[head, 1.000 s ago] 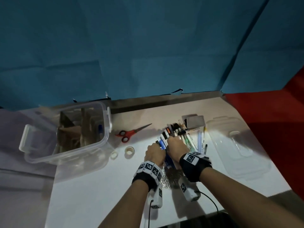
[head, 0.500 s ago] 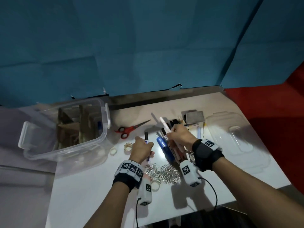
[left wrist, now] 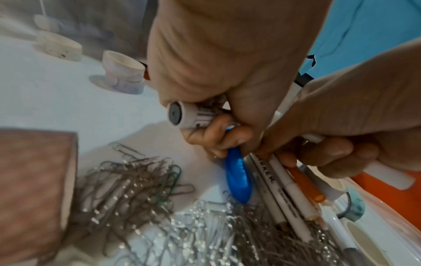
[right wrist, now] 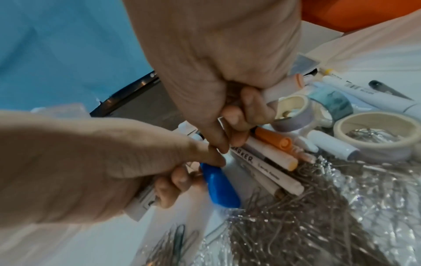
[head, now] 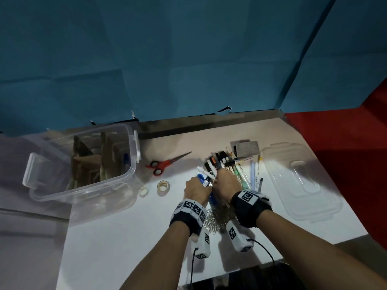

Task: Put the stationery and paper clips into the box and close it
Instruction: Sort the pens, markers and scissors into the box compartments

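Observation:
My left hand [head: 196,187] grips a white marker [left wrist: 190,115] and a blue-handled tool [left wrist: 238,178]. Pressed against it, my right hand [head: 225,182] grips a bundle of markers and pens [head: 217,163], whose ends [right wrist: 271,158] rest on the table. A pile of paper clips [head: 211,221] lies just below both wrists. The clear plastic box [head: 83,164] stands open at the left with cardboard dividers and a pen inside. Its clear lid [head: 301,181] lies flat at the right.
Red scissors [head: 167,164] and two tape rolls [head: 163,186] lie between box and hands. More pens [head: 254,174] and a grey block [head: 246,148] lie beyond my right hand. Several tape rolls [right wrist: 376,133] sit beside the clips. Blue cloth backs the table.
Half a second ago my hands were apart, the left with one marker, the right lifting its bundle. Now they are together again, low over the pens.

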